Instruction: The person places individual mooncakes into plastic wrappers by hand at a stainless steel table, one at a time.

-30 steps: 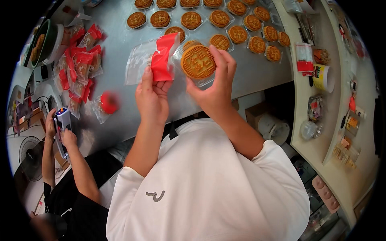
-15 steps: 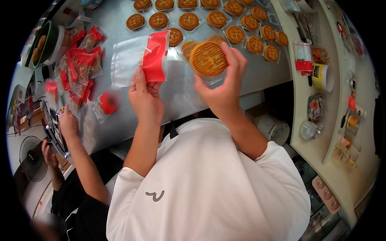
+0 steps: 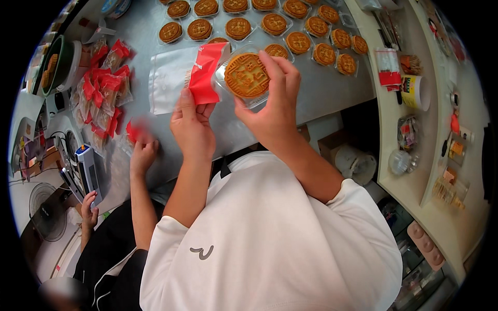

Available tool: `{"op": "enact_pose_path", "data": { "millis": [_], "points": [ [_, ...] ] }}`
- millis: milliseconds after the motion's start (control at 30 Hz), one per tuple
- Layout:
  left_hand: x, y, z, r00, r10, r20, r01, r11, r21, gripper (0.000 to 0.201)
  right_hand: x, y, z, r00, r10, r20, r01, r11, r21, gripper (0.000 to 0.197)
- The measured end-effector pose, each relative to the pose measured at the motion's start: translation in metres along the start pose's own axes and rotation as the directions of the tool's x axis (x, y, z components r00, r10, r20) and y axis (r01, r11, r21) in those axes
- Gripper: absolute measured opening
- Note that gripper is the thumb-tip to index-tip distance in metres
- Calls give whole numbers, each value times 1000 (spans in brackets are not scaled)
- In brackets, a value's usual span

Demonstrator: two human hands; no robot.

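Observation:
My left hand (image 3: pixel 193 127) pinches a flat packet, a red and translucent white plastic bag (image 3: pixel 168 85), by its lower edge near the red end. In my right hand (image 3: pixel 274 101), thumb and fingers grip a round golden mooncake (image 3: pixel 246 75) with a raised pattern, sitting in a clear plastic tray. The tray's left side is right at the bag's red end; I cannot tell whether its edge is inside the opening. Beyond my hands, several mooncakes (image 3: pixel 238 28) in clear trays stand in rows on the metal table (image 3: pixel 228 132).
Red-topped filled bags (image 3: pixel 106 85) are piled at the left. A co-worker's hand (image 3: pixel 143 155) reaches in there with a blurred red-topped bag, beside a blue-and-white device (image 3: pixel 89 168). A shelf (image 3: pixel 391 116) with a yellow-and-white tub (image 3: pixel 416 93) runs along the right.
My right hand has brought the mooncake left and down to the bag's red end. My left hand has shifted slightly right. The co-worker's hand has moved right, toward my left forearm.

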State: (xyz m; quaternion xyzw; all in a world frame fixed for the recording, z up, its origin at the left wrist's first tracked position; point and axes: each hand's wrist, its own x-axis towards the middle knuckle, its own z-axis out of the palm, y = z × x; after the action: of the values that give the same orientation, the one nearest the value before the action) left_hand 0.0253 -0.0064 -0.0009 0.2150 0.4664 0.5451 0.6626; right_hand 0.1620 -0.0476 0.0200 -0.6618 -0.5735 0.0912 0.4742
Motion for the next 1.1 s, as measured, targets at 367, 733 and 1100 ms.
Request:
{"op": "enact_pose_path", "data": {
  "millis": [367,733,1100],
  "points": [
    [-8,10,7,986,67,151,-83,992,100,37,-11,-8,5,982,-76,170,50,988,148,93],
    [-4,7,-38,938,-290,190,271,955,118,45,-16,19,54,903,8,429,-172,922,346,59],
    [85,2,-244,976,-89,-197,48,977,-206,40,24,226,-138,815,547,-189,-567,820,-75,53]
  ]
}}
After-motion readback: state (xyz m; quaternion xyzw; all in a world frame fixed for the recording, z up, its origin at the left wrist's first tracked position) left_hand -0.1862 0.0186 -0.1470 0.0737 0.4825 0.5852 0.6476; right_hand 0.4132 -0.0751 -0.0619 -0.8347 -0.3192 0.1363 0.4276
